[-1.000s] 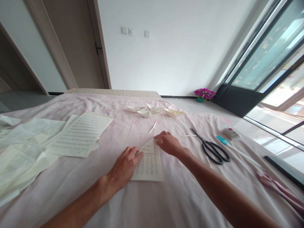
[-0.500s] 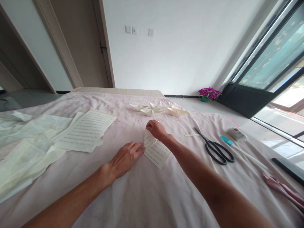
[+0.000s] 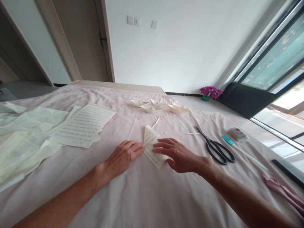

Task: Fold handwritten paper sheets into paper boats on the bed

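A folded sheet of cream paper (image 3: 150,136) with printed lines lies on the pink floral cloth (image 3: 140,193), its narrow point facing away from me. My left hand (image 3: 123,155) rests flat at its left edge, fingers stretched out and fingertips against the paper. Over the lower right part of the sheet, my right hand (image 3: 178,155) is spread open, its fingertips on or just above the surface; I cannot tell which. Neither hand grips anything. A thin paper strip (image 3: 156,122) lies just beyond the fold. Several folded paper boats (image 3: 152,107) stand farther back.
Printed sheets (image 3: 83,126) and crumpled paper (image 3: 26,142) cover the left side. To the right are black-handled scissors (image 3: 215,147), a white paper strip (image 3: 193,133), a blue object (image 3: 228,140) and a small white pack (image 3: 238,134). Pink fabric (image 3: 282,190) lies near the right edge.
My right hand has let go of the paper's far tip and come back toward me and right, its fingers spreading over the sheet. My left hand stays at the left edge.
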`<state>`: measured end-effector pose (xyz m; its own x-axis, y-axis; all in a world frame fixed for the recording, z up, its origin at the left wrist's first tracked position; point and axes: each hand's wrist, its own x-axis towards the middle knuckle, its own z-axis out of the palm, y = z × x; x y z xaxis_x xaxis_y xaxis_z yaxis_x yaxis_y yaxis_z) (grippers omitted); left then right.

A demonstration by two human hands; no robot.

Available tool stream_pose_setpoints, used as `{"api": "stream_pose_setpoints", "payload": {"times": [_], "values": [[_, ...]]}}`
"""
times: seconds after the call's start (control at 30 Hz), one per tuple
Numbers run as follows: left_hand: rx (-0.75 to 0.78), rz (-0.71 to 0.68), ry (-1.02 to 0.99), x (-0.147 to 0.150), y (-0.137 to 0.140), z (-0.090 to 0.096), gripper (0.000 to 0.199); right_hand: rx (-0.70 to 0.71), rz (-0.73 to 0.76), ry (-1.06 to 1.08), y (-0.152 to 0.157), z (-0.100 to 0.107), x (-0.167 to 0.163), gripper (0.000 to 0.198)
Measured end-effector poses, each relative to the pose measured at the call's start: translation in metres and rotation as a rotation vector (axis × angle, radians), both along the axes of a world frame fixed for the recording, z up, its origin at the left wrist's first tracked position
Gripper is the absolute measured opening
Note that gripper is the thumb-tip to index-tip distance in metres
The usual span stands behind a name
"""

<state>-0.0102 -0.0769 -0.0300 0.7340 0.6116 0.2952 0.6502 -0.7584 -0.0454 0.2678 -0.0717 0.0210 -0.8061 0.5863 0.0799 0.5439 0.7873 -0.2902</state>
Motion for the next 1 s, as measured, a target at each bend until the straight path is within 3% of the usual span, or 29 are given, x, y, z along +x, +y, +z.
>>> {"api": "stream_pose_setpoints", "payload": {"times": [0.27, 0.5, 0.63, 0.83, 0.9, 1.0], "values": [[-0.077, -0.084, -0.145, 0.000, 0.006, 0.000, 0.042, 0.050, 0.003, -0.024, -0.008, -0.009, 0.010, 0.076], [-0.130, -0.108, -0.223, -0.003, 0.013, -0.003, 0.035, 0.273, 0.062, 0.052, -0.006, -0.019, -0.004, 0.052], [-0.152, -0.106, -0.219, -0.006, 0.014, -0.005, 0.035, 0.176, 0.017, 0.093, -0.003, -0.019, -0.015, 0.051], [-0.142, -0.103, -0.241, -0.004, 0.016, -0.003, 0.032, -0.016, 0.073, 0.109, -0.010, -0.003, -0.008, 0.076], [-0.135, -0.108, -0.253, -0.004, 0.016, -0.003, 0.032, -0.010, 0.085, 0.069, -0.015, -0.004, -0.006, 0.076], [-0.136, -0.109, -0.265, -0.004, 0.016, -0.004, 0.032, 0.125, 0.052, 0.039, -0.019, -0.013, -0.008, 0.065]]}}
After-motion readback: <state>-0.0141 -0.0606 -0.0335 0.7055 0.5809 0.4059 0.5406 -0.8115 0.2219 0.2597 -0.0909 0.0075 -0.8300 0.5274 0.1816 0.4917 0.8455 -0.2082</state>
